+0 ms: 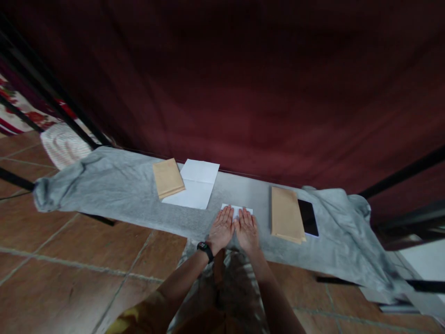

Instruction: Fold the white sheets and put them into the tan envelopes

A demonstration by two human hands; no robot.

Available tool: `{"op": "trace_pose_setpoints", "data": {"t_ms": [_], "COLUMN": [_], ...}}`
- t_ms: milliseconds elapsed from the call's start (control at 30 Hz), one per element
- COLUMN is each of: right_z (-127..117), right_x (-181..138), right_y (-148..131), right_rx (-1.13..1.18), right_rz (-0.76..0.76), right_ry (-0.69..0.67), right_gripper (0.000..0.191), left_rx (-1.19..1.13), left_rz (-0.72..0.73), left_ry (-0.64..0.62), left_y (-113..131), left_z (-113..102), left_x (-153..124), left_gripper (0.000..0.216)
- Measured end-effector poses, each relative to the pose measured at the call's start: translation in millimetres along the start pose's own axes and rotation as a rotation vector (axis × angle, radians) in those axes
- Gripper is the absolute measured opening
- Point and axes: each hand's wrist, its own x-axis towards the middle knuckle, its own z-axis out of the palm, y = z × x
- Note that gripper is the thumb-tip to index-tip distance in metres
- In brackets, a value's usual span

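Both hands lie flat, side by side, on a small piece of white paper (236, 211) near the front of the cloth-covered bench. My left hand (222, 227) covers its left part, fingers stretched out; a dark watch circles that wrist. Over the right part rests my right hand (247, 229), its fingers also extended and pointing away from me. Most of the paper is hidden beneath the palms, so whether it is folded I cannot tell. Just left of the hands is a larger white sheet (198, 183) with a crease across it.
Brown paper envelopes (168, 177) overlap the white sheet's left edge. More brown envelopes (287, 213) lie to the right, beside a dark-screened phone (308, 217). A grey cloth (114, 195) covers the narrow bench. Behind it hangs a dark red curtain (243, 116); tiled floor (86, 241) shows in front.
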Motion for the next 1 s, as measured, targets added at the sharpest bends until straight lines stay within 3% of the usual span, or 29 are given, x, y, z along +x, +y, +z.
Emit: {"op": "trace_pose_setpoints", "data": {"t_ms": [167, 333, 600, 800, 1000], "right_z": [5, 1, 0, -1, -13], "right_x": [-7, -16, -19, -19, -3], "right_y": [17, 27, 30, 30, 13], "right_rx": [-0.049, -0.093, -0.106, -0.084, -0.019], "right_rz": [0.007, 0.012, 0.014, 0.030, 0.073], "right_ry": [0.125, 0.166, 0.155, 0.115, 0.088], "right_gripper": [0.057, 0.059, 0.061, 0.060, 0.055], "left_rx": [0.008, 0.025, 0.095, 0.047, 0.008], "left_rz": [-0.015, -0.020, 0.042, 0.187, 0.226], "left_ry": [0.050, 0.026, 0.028, 0.009, -0.024], "left_y": [-13, -28, -26, -16, -15], "left_z": [-6, -13, -19, -16, -14], "left_x": [-1, -6, -4, -3, -2], "left_gripper": [0.063, 0.069, 0.065, 0.054, 0.053]}}
